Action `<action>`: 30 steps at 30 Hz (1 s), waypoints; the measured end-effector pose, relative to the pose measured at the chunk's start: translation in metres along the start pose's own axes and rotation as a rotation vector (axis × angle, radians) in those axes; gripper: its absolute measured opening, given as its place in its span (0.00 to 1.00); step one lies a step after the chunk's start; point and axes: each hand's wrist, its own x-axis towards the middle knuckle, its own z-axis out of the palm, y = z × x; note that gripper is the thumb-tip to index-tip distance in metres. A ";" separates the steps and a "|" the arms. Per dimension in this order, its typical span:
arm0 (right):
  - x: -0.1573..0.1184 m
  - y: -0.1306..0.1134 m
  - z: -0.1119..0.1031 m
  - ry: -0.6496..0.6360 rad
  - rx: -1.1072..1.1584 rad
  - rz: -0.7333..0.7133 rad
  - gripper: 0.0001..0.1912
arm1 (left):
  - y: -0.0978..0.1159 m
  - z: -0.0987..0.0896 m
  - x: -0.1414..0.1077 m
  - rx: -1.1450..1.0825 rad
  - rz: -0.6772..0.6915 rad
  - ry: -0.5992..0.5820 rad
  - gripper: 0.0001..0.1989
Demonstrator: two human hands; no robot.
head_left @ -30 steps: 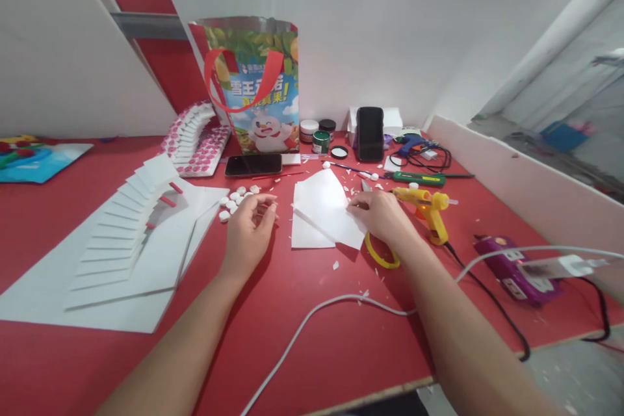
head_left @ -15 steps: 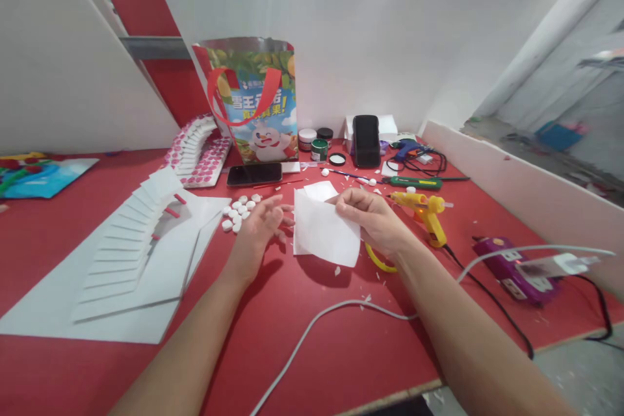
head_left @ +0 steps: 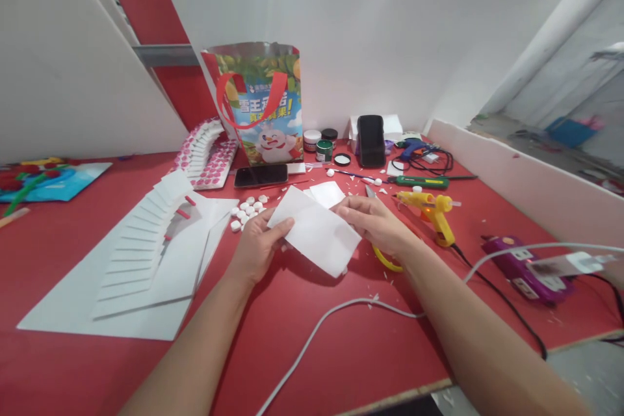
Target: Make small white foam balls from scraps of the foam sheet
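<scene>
A white sheet (head_left: 314,231) is held up over the red table, tilted. My left hand (head_left: 260,240) grips its left edge, thumb on top and fingers beneath. At its upper right edge, my right hand (head_left: 373,221) pinches the same sheet. Another white piece (head_left: 327,194) lies flat just behind it. Small white discs (head_left: 247,208) are grouped beside my left hand. A yellow-handled tool (head_left: 387,261) lies partly under my right hand, its metal tip showing behind.
White stepped model (head_left: 136,234) lies on boards at left. Farther back are a colourful bag (head_left: 268,104), a phone (head_left: 261,175) and paint jars (head_left: 324,150). At right are a yellow glue gun (head_left: 433,211), purple power strip (head_left: 524,270) and white cable (head_left: 336,307).
My left hand has closed on the sheet's left edge, having been open beside it. The sheet has turned and shifted left. The view has moved slightly.
</scene>
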 end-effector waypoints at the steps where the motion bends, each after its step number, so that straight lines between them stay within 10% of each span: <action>1: 0.000 0.001 0.001 -0.004 -0.031 0.006 0.18 | 0.000 0.000 -0.001 0.003 -0.006 -0.008 0.16; 23: 0.003 0.009 0.015 0.003 0.227 0.088 0.05 | 0.005 0.002 -0.009 0.012 0.048 -0.198 0.08; 30: 0.005 0.011 0.010 0.021 -0.081 0.034 0.07 | 0.004 0.000 -0.007 0.111 0.087 -0.144 0.09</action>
